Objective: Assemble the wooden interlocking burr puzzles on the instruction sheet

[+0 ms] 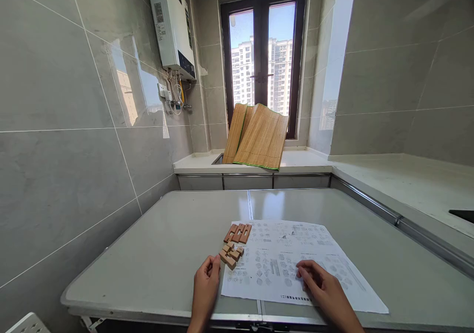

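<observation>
My left hand (206, 284) rests at the left edge of a printed paper sheet (266, 291), its fingers curled in and the thumb against them. Nothing shows in it. Right beside its fingertips lies a cluster of small notched wooden puzzle pieces (230, 257); I cannot tell whether they touch. Behind these, several flat slotted wooden pieces (237, 233) sit side by side on the sheet's upper left corner. Over the right part of the sheet is my right hand (321, 284), fingers bent and thumb close to the index finger, with nothing visible between them.
The sheet lies on a pale folding table (166, 254) with a centre seam. Past the far edge, a bamboo mat (259, 138) leans on a white counter (307, 158) before a window (262, 52). A water heater (172, 27) hangs on the left wall.
</observation>
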